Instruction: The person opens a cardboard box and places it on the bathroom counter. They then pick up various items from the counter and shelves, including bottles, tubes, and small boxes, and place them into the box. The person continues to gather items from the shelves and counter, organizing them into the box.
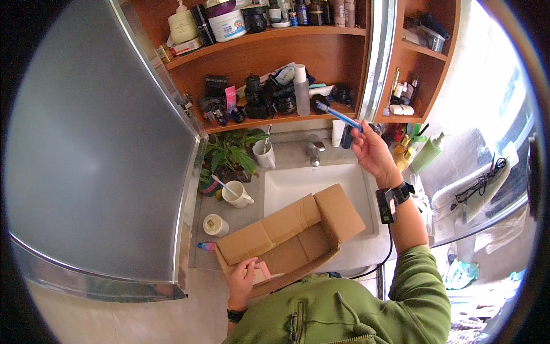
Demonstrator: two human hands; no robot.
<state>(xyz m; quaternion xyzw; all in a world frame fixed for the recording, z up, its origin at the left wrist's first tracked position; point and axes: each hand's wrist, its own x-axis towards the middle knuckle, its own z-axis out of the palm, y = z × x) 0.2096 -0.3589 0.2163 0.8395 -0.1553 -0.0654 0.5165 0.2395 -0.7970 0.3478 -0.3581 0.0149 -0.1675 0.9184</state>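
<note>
My right hand is raised in front of the cabinet, over the back right of the sink. Between its thumb and fingers it holds a slim blue pen-like stick, pointing up and left. An open cardboard box lies tilted across the front of the white sink, with its flaps folded out. My left hand is over the box's near left end, fingers bent. Beside those fingers, a flat pink and white item lies inside the box; whether they grip it or the box wall is unclear.
Bottles and jars crowd the cabinet's wooden shelves. A mirrored door swings out at left. Two mugs, a potted plant, a white lidded jar and a faucet surround the sink. Bottles stand at right.
</note>
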